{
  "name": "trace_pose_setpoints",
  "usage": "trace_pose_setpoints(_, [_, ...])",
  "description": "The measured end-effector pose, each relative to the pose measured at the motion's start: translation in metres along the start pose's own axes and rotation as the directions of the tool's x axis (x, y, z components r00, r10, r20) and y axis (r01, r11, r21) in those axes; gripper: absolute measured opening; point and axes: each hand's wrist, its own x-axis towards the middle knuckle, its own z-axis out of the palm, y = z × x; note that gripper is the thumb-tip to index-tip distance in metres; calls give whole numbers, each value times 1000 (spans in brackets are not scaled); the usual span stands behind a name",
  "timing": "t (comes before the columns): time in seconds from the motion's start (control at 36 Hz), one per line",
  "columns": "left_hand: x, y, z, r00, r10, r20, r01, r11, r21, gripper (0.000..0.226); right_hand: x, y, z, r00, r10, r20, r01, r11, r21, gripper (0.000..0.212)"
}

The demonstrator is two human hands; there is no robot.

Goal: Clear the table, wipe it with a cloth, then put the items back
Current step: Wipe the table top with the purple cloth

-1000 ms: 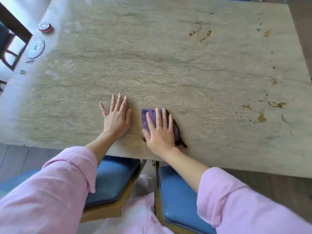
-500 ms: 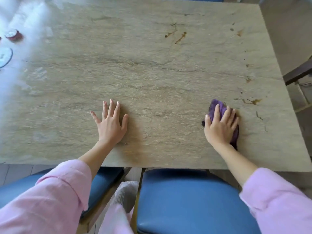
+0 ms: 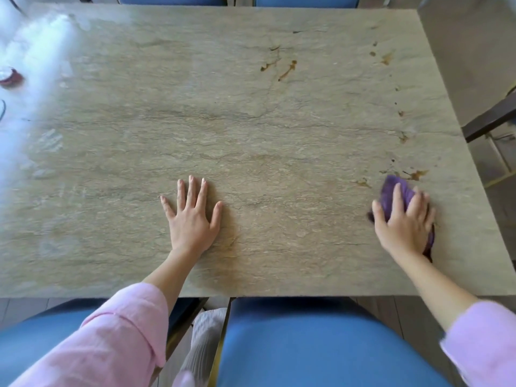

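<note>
A beige stone-patterned table fills the view. My right hand presses flat on a purple cloth near the table's front right corner, fingers spread over it. Brown stains lie just beyond the cloth, and more stains mark the far middle and the right side. My left hand rests flat on the table near the front middle, fingers straight and spread, holding nothing.
A small red-rimmed round object sits at the far left edge in glare. Blue chair seats stand under the front edge, and more blue chairs line the far side. A dark chair frame is at the right.
My right hand has slid the purple cloth rightward along the front of the table, from beside my left hand to near the right corner. My left hand has stayed flat in place.
</note>
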Motion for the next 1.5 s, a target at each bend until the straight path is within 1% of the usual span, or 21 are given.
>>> trace_pose_setpoints(0.06, [0, 0, 0, 1000, -2, -1, 2, 1000, -5, 68, 26, -24, 1, 991, 135, -8, -135, 990, 41, 84])
trace_pose_setpoints(0.11, [0, 1, 1, 1000, -6, -2, 6, 1000, 2, 67, 45, -59, 6, 989, 147, 0, -146, 988, 55, 84])
trace_pose_setpoints(0.17, [0, 1, 1, 1000, -10, -7, 10, 1000, -1, 67, 51, -98, 13, 999, 41, -12, -40, 998, 48, 80])
trace_pose_setpoints(0.25, [-1, 1, 0, 1000, -15, -11, 15, 1000, 0, 67, 26, -148, 28, 974, -225, -35, 226, 973, 35, 72])
trace_pose_setpoints(0.31, [-1, 2, -1, 1000, -20, -12, 20, 1000, 0, 66, -7, -167, 34, 907, -419, -31, 420, 907, 24, 68])
trace_pose_setpoints(0.39, [0, 2, 0, 1000, -25, -12, 25, 1000, -1, 66, -48, -163, 37, 705, -708, 25, 709, 706, -6, 65])
trace_pose_setpoints(0.44, [0, 2, 0, 1000, -23, -19, 23, 1000, -1, 66, -56, -145, 35, 602, -797, 47, 798, 603, 1, 63])
trace_pose_setpoints(0.47, [0, 1, 1, 1000, -21, -21, 21, 1000, -2, 66, -53, -137, 34, 606, -795, 36, 795, 606, 1, 61])
trace_pose_setpoints(0.53, [0, 0, 2, 1000, -18, -24, 18, 1000, -3, 66, -30, -128, 35, 718, -695, -18, 695, 719, -11, 60])
trace_pose_setpoints(0.61, [1, 0, 3, 999, -19, -33, 19, 1000, -8, 65, 29, -149, 35, 923, -376, -78, 378, 926, 13, 61])
trace_pose_setpoints(0.67, [1, 0, 4, 999, -19, -40, 19, 1000, -9, 65, 68, -184, 31, 977, -205, -60, 209, 976, 60, 66])
trace_pose_setpoints(0.75, [2, 0, 4, 999, -22, -49, 22, 1000, -4, 65, 103, -249, 30, 985, -170, 23, 167, 982, 88, 65])
trace_pose_setpoints(0.83, [2, -1, 4, 999, -26, -46, 26, 1000, 0, 66, 98, -304, 36, 940, -338, 46, 333, 939, 81, 60])
trace_pose_setpoints(0.97, [2, 0, 4, 999, -30, -38, 31, 1000, 3, 66, 31, -318, 47, 713, -700, 34, 697, 714, 67, 57])
trace_pose_setpoints(1.06, [1, 0, 4, 999, -25, -41, 25, 1000, -7, 66, -10, -268, 51, 629, -777, 14, 774, 628, 80, 55])
trace_pose_setpoints(1.11, [1, 0, 5, 999, -19, -43, 18, 1000, -10, 66, -27, -217, 48, 668, -744, -1, 743, 667, 58, 56])
trace_pose_setpoints(1.19, [1, -1, 5, 999, -17, -43, 16, 1000, -15, 65, -22, -132, 35, 788, -615, -32, 615, 788, 17, 57])
trace_pose_setpoints(1.31, [-1, 0, 3, 999, -13, -35, 12, 1000, -8, 66, 32, -60, 19, 978, -177, -106, 181, 983, 26, 61])
trace_pose_setpoints(1.39, [-1, 1, 2, 1000, -14, -21, 14, 1000, 12, 67, 65, -71, 10, 991, 128, -49, -123, 989, 85, 69])
trace_pose_setpoints(1.44, [-2, 2, 1, 1000, -13, -10, 14, 999, 28, 68, 63, -99, 9, 992, 125, 9, -126, 988, 89, 71])
trace_pose_setpoints(1.5, [-1, 2, 1, 1000, -15, 1, 15, 999, 45, 69, 42, -130, 17, 998, -70, -8, 70, 995, 71, 69])
